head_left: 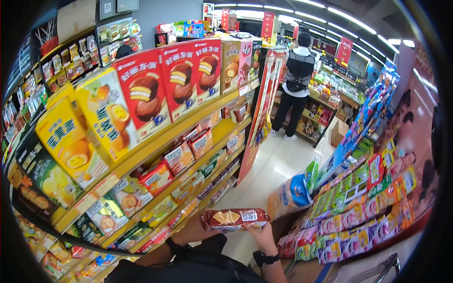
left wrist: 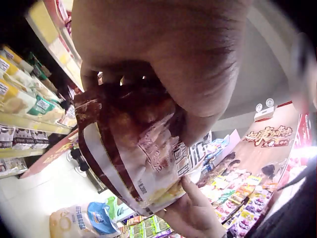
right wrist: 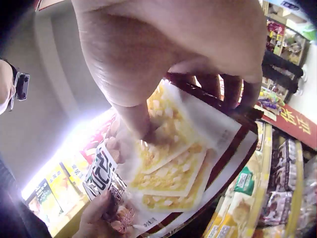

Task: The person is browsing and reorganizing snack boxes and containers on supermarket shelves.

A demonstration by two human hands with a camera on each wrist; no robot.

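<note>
Supermarket aisle. Both hands hold one cracker packet [head_left: 233,219] level at waist height, over the pale tiled floor [head_left: 278,162] and resting on no surface. The left hand [head_left: 194,229] grips its left end with fingers curled round it. The right hand [head_left: 261,237] grips the right end, and in the right wrist view its thumb presses on the printed face. The packet is dark red with a white panel and pictures of yellow crackers.

Yellow shelves [head_left: 198,118] run along the left. Red pie boxes [head_left: 181,78] and yellow cake boxes [head_left: 106,113] stand on the top tier, with bagged snacks on the tiers below. A sloped display [head_left: 358,217] of small bright candy packs is close on the right. Another person [head_left: 297,85] in a dark vest stands well down the aisle, back turned. Ceiling strip lights [head_left: 349,19] are on.
</note>
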